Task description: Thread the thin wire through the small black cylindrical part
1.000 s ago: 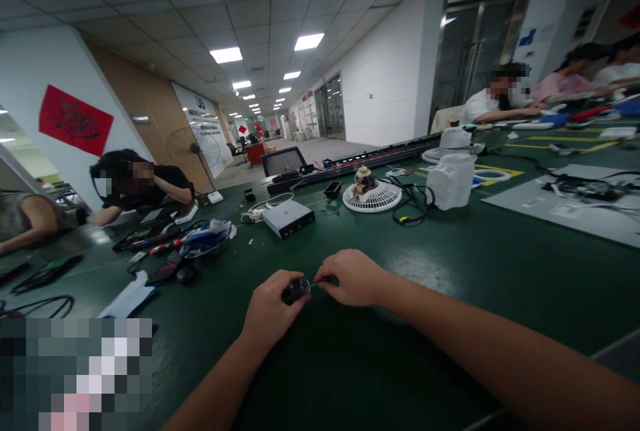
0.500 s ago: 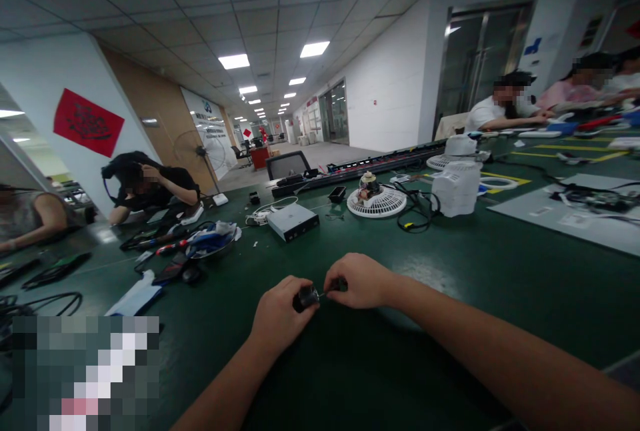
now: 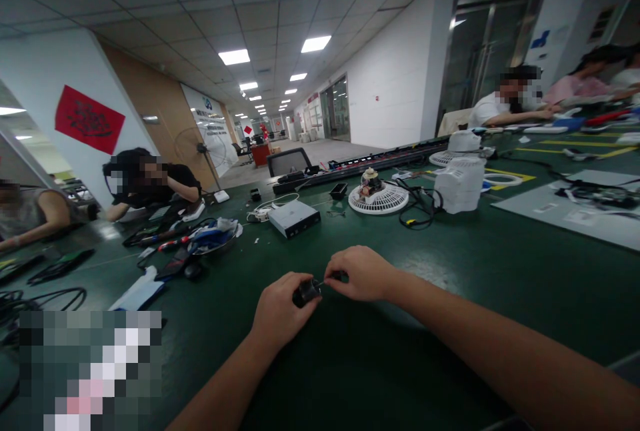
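With a small black cylinder [image 3: 306, 293] at the clock's centre, the left hand [image 3: 281, 309] lies at 8 o'clock, its grip curled partway, thumb and fingers closed round the cylinder's sides. The cylinder is tilted above the green counter [image 3: 395, 364], its lighter end turned toward 3 o'clock. Between 2 and 3 o'clock, the right hand [image 3: 361, 273] has its grip drawn to a narrow pinch on a thin rod [image 3: 323, 283], which points at that end; whether it goes inside or only meets the face, I cannot tell.

At 12 o'clock sits a silver drive box [image 3: 294, 219], near a small black tray [image 3: 339, 191] toward 1. A white fan grille [image 3: 385, 205] bearing a motor lies between 1 and 2; black cable [image 3: 417, 221] and a white housing [image 3: 459, 187] stand at 2. At 10 o'clock there is a blue bundle [image 3: 213, 236], with a co-worker in a dark top [image 3: 183, 181] farther off the same way.
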Tool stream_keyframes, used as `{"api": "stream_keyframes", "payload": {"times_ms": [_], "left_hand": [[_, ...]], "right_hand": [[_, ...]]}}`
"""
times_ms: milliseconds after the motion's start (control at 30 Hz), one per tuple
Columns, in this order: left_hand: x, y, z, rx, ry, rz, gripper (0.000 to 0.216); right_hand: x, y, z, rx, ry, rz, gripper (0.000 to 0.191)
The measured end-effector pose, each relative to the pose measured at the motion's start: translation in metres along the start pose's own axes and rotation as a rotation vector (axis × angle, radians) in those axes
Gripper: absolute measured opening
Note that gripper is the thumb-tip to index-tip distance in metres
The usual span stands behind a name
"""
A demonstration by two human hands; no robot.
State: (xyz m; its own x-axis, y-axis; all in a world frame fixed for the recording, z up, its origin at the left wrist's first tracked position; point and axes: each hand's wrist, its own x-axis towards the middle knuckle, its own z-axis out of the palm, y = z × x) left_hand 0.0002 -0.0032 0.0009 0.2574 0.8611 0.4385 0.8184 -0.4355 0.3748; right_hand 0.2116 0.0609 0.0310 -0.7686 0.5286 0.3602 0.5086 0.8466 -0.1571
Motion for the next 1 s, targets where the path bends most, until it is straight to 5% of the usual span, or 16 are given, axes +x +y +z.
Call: {"api": "stream_keyframes", "payload": {"times_ms": [333,600,1000], "left_hand": [[0.001,-0.002,0.000,0.020,0.089,-0.033,0.029],[-0.002,0.001,0.000,-0.005,0.156,0.015,0.029],[-0.002,0.001,-0.002,0.016,0.064,0.067,0.028]], "right_hand": [[0.000,0.003,-0.003,0.054,0.119,0.156,0.020],[0.007,-0.002,0.014,0.696,0.121,0.308,0.031],[0.011,-0.001,0.030,1.020,-0.013,0.304,0.017]]}}
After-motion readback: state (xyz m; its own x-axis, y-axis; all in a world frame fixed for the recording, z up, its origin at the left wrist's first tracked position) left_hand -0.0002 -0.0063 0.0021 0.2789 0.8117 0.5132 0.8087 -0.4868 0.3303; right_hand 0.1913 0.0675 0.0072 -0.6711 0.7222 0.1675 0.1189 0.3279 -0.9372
